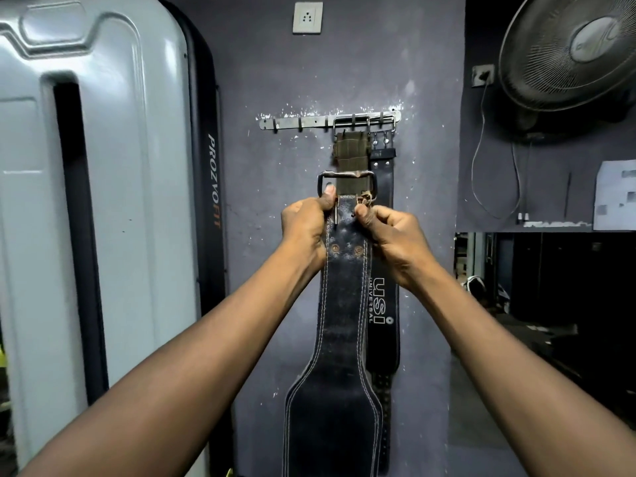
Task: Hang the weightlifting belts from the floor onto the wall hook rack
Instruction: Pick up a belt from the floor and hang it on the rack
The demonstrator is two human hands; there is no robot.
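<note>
A worn black leather belt [339, 356] with white stitching hangs down in front of the wall. Both hands grip its top end just under its metal buckle [346, 179]. My left hand [304, 225] pinches the left edge, thumb up against the buckle frame. My right hand [389, 235] holds the right edge. The buckle is below the metal hook rack [296, 121], apart from it. An olive webbing belt [351, 149] hangs by its buckle from the rack's right hooks. Behind it, a black belt marked USI [383, 301] hangs from the rightmost hooks.
A grey machine shroud marked PROZVOFIT [103, 201] fills the left side, close to the rack. A wall socket [307, 17] sits above the rack. A wall fan [571, 49] with a dangling cord [481, 166] is at the upper right. The rack's left hooks are bare.
</note>
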